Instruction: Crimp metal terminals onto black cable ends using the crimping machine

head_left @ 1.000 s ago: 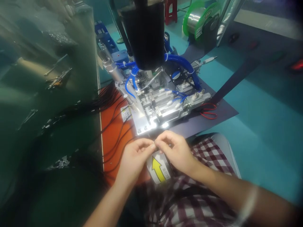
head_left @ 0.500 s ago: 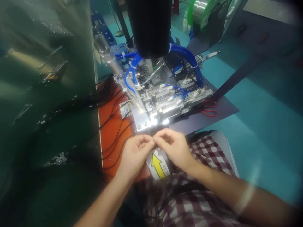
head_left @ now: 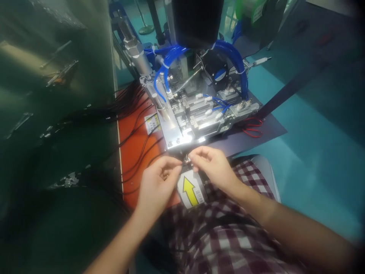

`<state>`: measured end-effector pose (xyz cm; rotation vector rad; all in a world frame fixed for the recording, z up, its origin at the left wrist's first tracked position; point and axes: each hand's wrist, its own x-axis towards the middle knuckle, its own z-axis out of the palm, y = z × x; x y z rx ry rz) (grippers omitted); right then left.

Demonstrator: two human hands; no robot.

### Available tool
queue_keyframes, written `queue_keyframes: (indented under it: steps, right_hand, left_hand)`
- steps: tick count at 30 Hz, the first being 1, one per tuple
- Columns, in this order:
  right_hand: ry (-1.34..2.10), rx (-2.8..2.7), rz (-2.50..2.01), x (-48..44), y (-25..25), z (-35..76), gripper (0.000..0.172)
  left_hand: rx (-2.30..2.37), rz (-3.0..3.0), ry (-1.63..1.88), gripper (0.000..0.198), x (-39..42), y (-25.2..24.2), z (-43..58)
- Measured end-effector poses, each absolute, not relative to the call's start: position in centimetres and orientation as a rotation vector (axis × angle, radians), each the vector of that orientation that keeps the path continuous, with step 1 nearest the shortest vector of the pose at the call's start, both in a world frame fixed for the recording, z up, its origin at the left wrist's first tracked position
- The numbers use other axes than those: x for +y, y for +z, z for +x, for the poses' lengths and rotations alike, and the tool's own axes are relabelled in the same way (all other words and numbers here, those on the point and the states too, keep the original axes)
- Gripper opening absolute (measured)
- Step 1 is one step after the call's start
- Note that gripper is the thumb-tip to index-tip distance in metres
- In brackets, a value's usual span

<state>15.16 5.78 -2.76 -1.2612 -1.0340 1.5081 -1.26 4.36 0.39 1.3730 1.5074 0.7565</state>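
Observation:
My left hand is closed in a pinch, thumb against forefinger, just above the edge of a label with a yellow arrow. Facing it across a small gap, my right hand pinches as well. Between the two sets of fingertips shows a tiny shiny metal piece; whether a finger touches it I cannot tell. What each pinch holds is too small to make out. Just beyond my fingers stands the front plate of a metal machine with blue air tubes.
Black cables cross an orange board on the left. Past it lies a dark green surface with a pile of small metal parts. Red wire loops sit at the machine's right, and a green spool stands behind.
My fingertips, together before, are now apart with a small gap between them. Both hands appear slightly higher in the picture, and the camera view has shifted a little.

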Motion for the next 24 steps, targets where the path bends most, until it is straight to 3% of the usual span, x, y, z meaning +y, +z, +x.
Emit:
queue_keyframes:
  steps: [5, 14, 18, 24]
  right_hand:
    - [1.522, -1.072, -1.283, 5.7, -3.0, 16.1, 0.026]
    - [1.517, -1.129, -1.343, 6.0, -2.7, 15.5, 0.016]
    - [1.461, -1.177, -1.350, 6.1, -3.5, 15.4, 0.016]
    - [1.431, -1.143, -1.408, 6.0, -4.0, 15.9, 0.020]
  left_hand:
    - [1.522, 1.401, 0.781, 0.008, 4.4, -0.1, -1.4]
    - [1.511, 1.694, 0.775, 0.009, 4.2, -1.1, -1.9]
    - [1.427, 2.140, 0.867, 0.013, 4.5, -1.7, -2.2]
    - [1.421, 2.182, 0.857, 0.013, 5.1, -2.4, -2.6]
